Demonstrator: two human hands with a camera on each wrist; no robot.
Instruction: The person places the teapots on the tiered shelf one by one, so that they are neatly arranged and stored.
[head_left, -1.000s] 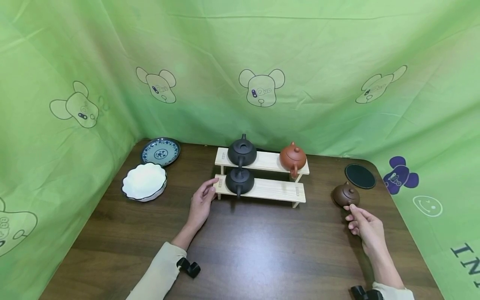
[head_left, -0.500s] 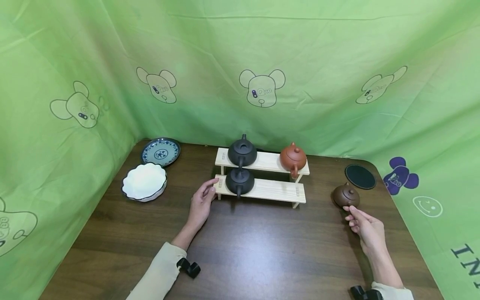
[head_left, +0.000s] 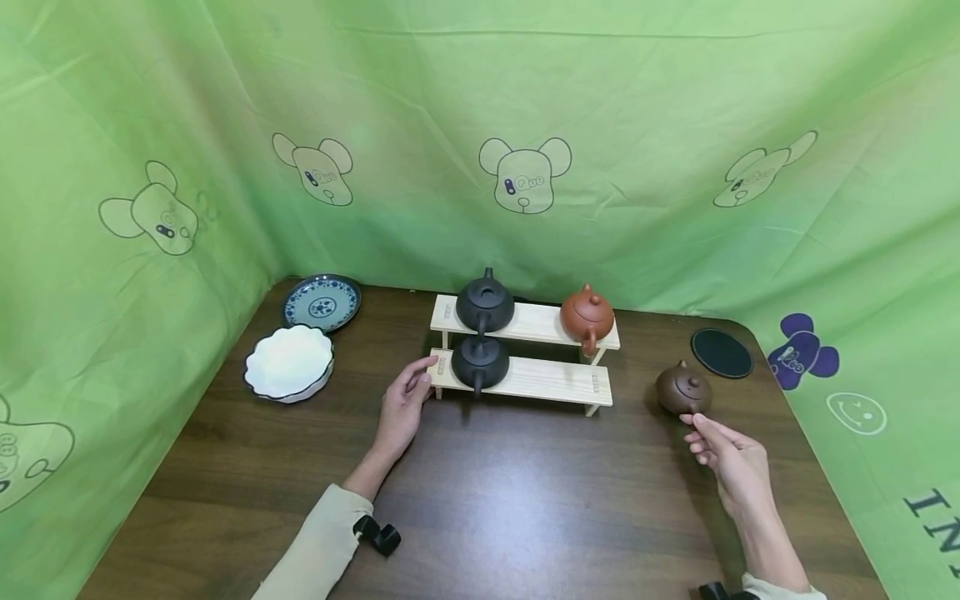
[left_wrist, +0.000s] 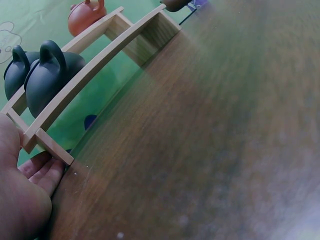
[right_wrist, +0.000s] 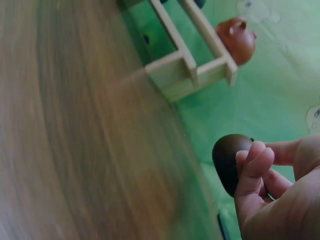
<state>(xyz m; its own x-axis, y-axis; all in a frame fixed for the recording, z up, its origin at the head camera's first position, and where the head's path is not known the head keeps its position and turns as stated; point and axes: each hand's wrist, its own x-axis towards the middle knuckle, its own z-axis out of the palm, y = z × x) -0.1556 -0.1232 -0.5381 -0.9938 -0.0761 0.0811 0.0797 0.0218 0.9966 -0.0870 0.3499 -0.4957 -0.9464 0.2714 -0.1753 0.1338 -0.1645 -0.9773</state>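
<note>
My right hand (head_left: 738,475) pinches the handle of a small dark brown teapot (head_left: 682,390) at the right side of the table. In the right wrist view the brown teapot (right_wrist: 229,155) shows against the green cloth, raised off the tabletop. My left hand (head_left: 401,412) holds the left end of the lower wooden stand (head_left: 551,379), with fingers around its end by the leg (left_wrist: 54,146). A black teapot (head_left: 480,362) sits on the left of that stand. Behind it, the higher wooden stand (head_left: 536,319) carries another black teapot (head_left: 484,304) and a reddish-brown teapot (head_left: 587,314).
A dark round coaster (head_left: 722,352) lies at the far right, behind the brown teapot. On the left are a white scalloped dish (head_left: 288,362) and a blue patterned plate (head_left: 322,303). Green printed cloth (head_left: 405,100) hangs around the brown wooden table (head_left: 480,500).
My right hand has moved the brown teapot slightly left, lifting it off the table and turning it a little. My left hand stays at the stand.
</note>
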